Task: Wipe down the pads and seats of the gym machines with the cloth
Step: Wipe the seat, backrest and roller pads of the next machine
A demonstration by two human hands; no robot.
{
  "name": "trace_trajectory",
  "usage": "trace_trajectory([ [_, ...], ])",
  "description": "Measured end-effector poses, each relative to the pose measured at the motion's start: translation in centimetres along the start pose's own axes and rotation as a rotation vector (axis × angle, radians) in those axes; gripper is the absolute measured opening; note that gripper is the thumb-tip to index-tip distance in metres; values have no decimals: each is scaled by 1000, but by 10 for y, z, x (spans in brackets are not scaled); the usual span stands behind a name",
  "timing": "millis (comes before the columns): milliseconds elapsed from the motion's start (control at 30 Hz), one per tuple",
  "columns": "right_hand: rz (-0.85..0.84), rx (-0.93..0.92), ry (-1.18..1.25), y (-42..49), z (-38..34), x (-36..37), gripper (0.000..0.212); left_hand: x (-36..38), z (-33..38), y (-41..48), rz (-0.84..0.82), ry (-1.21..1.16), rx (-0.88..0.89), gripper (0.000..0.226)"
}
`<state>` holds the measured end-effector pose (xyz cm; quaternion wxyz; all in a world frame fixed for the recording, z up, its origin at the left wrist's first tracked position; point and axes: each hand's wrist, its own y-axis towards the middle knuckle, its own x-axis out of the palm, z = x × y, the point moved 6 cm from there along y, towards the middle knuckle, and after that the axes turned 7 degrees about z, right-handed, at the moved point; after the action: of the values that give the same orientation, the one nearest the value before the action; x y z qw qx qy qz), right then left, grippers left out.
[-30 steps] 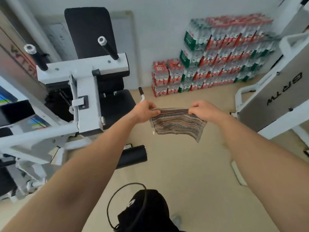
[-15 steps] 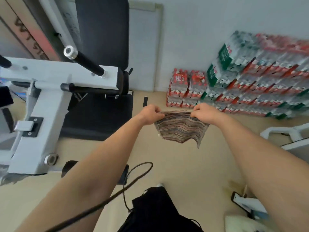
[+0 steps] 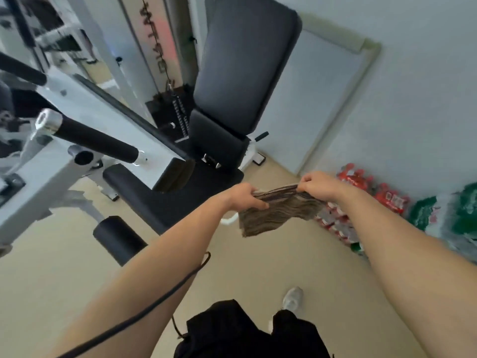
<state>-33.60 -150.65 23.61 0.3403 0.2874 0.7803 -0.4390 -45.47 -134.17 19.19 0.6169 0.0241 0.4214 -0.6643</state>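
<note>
A striped brown cloth (image 3: 276, 214) hangs stretched between both hands in front of me. My left hand (image 3: 244, 197) pinches its left top corner, and my right hand (image 3: 318, 186) pinches the right top corner. Just left of the cloth lies the machine's black seat (image 3: 180, 195), with the tall black back pad (image 3: 245, 65) rising behind it. A black roller pad (image 3: 117, 237) sits low at the front of the machine. The cloth is in the air, apart from the seat.
The white machine frame (image 3: 49, 174) with a black handle (image 3: 93, 140) juts out at the left. Shrink-wrapped packs of bottles (image 3: 387, 200) are stacked along the wall at the right. Beige floor lies below my arms, with my shoe (image 3: 293, 298) on it.
The view has swung closer to the machine, so the seat and back pad now fill the middle. Both hands keep the cloth stretched, now beside the seat's right edge.
</note>
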Motion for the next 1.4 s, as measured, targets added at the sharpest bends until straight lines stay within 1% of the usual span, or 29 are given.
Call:
trace_trajectory([
  [67,-119,-106,-91,38,-10,-4,13,-6,-7,18,79,-71,-108,34],
  [200,-294,-253,-207,94,-31,-3,25,-4,-30,43,210,-203,-297,31],
  [300,-456,-300,-241,129,-50,13,24,-5,-54,55,301,-269,-418,18],
  [367,-520,-344,-282,152,-68,26,19,-11,-72,63,382,-342,-485,11],
  [433,-499,-412,-289,178,-94,36,18,-22,-89,74,516,-426,-537,14],
  [567,-344,-525,-251,237,-159,40,12,-63,-121,102,837,-641,-651,13],
  [700,-274,-665,-152,282,-242,26,15,-138,-144,111,1288,-790,-693,18],
  [733,-236,-693,-106,292,-260,22,15,-157,-147,111,1400,-757,-694,19],
  [767,-187,-720,-62,302,-276,20,13,-175,-150,109,1506,-665,-704,18],
  [833,-106,-772,-1,319,-298,28,15,-201,-157,104,1677,-361,-723,15],
  [900,-51,-809,10,338,-305,50,25,-211,-172,106,1765,-79,-706,13],
  [933,-38,-824,-3,346,-305,67,29,-209,-185,109,1772,42,-708,11],
  [1000,-32,-860,-63,362,-295,111,33,-191,-215,117,1714,270,-732,5],
  [1033,-41,-881,-102,369,-286,137,33,-176,-232,123,1645,370,-741,3],
  [1100,-113,-900,-195,377,-260,195,31,-133,-260,135,1422,510,-761,4],
  [1167,-268,-869,-307,377,-218,250,29,-78,-275,143,1176,537,-750,4],
  [1233,-428,-859,-407,361,-172,291,24,-24,-275,144,998,497,-746,3],
  [1267,-465,-873,-448,352,-152,302,21,-3,-272,143,926,446,-772,5],
  [1300,-455,-901,-468,346,-139,306,23,14,-269,142,862,383,-818,10],
  [1333,-408,-930,-466,343,-133,306,30,24,-264,141,816,334,-873,18],
  [1367,-347,-952,-427,345,-134,303,36,26,-260,140,805,313,-922,25],
  [1400,-278,-969,-356,351,-140,302,40,22,-256,140,832,312,-953,29],
])
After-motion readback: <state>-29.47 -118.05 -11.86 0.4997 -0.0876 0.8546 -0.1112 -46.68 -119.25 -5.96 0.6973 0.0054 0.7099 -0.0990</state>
